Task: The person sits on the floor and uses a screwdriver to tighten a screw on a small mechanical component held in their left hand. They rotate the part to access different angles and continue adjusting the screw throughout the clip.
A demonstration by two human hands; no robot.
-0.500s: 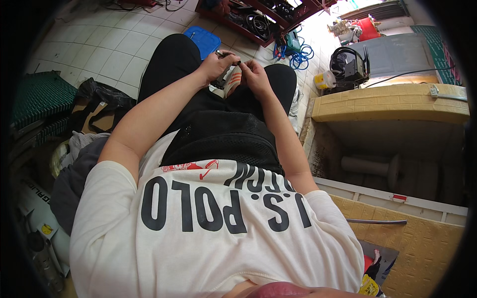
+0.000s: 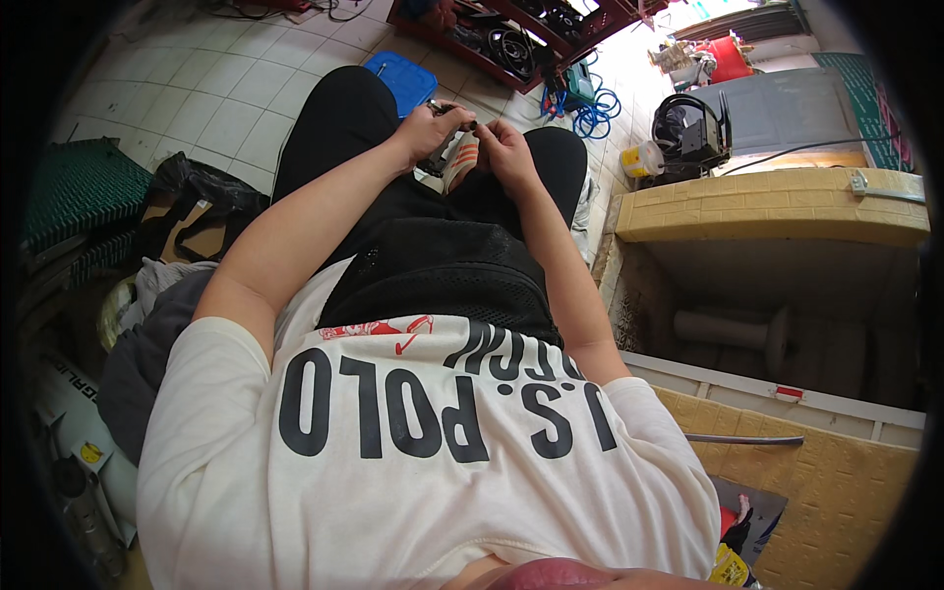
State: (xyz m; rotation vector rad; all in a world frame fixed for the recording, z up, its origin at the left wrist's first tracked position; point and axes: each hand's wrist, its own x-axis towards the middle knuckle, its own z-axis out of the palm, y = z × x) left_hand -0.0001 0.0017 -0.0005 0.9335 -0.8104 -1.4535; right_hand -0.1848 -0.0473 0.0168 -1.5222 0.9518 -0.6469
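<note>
Pale floor tiles (image 2: 202, 108) run out past the person sitting here, whose white shirt (image 2: 433, 501) carries big black lettering (upside down from this side). A blue plastic piece (image 2: 405, 87) lies on the floor beyond the knees. Between those knees, the left hand (image 2: 431, 133) curls closed around a small dark object (image 2: 473, 125) — its details too tiny to make out — while the right hand (image 2: 503, 152) pinches its end.

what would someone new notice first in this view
The white shirt with big black lettering fills the lower middle. Above it, between the knees, the left hand and right hand come together at a small dark object. A bright blue plastic piece stands out just beyond the left hand.
</note>
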